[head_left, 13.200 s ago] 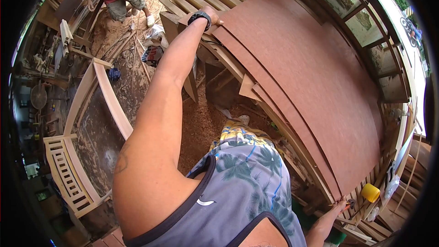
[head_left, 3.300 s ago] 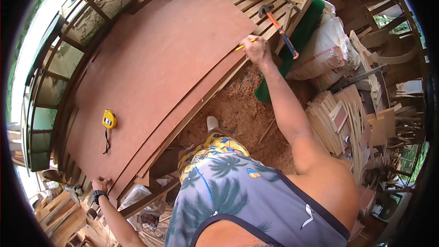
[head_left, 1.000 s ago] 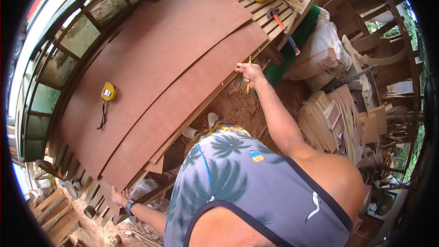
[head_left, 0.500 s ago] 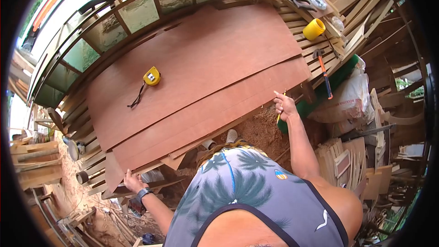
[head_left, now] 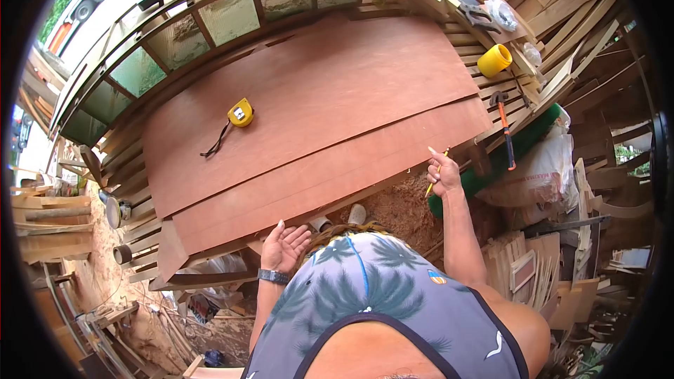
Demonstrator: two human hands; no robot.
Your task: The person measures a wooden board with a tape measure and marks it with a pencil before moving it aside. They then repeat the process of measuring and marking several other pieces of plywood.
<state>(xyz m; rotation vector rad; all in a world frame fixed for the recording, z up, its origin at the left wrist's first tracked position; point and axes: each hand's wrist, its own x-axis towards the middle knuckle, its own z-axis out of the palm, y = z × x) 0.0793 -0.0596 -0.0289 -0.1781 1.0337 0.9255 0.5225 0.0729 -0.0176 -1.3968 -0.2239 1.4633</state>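
My right hand (head_left: 444,174) holds a yellow pencil (head_left: 430,187) near the right front corner of the reddish-brown boards. Palm up and fingers apart, my left hand (head_left: 284,247) is empty beside the front edge of the narrower board (head_left: 330,175), close to my body. A watch is on that wrist. The larger board (head_left: 316,91) lies behind the narrow one, with a dark line between them. On the larger board rests a yellow tape measure (head_left: 241,113) with a black strap.
A yellow container (head_left: 494,60), an orange-handled hammer (head_left: 504,130) and a handsaw (head_left: 477,15) lie on the slats at the right. A framed glass panel (head_left: 228,15) runs along the back. White sacks (head_left: 544,168) and scrap wood stand at the right.
My left hand has left the boards' left front corner and moved right, turning palm up. My right hand still holds the pencil near the right corner. The whole view has shifted slightly.
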